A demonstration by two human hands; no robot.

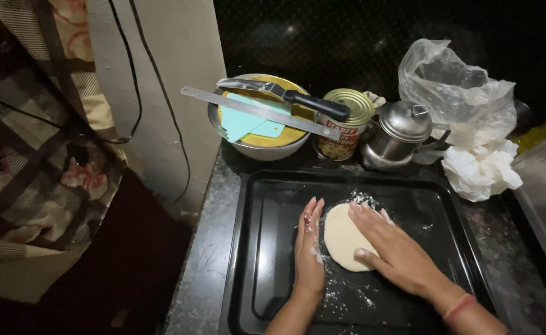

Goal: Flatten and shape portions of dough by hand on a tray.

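pale dough disc looks soft, light and easily dented (flour dusts the black tray); left hand open-flat against its edge, right hand open-flat on top; best lifted from beneath.

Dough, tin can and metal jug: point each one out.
dough (342, 239), head view, on the bare pale left part beside the hand.
tin can (347, 107), head view, on its ribbed gold lid.
metal jug (404, 121), head view, on its domed lid.
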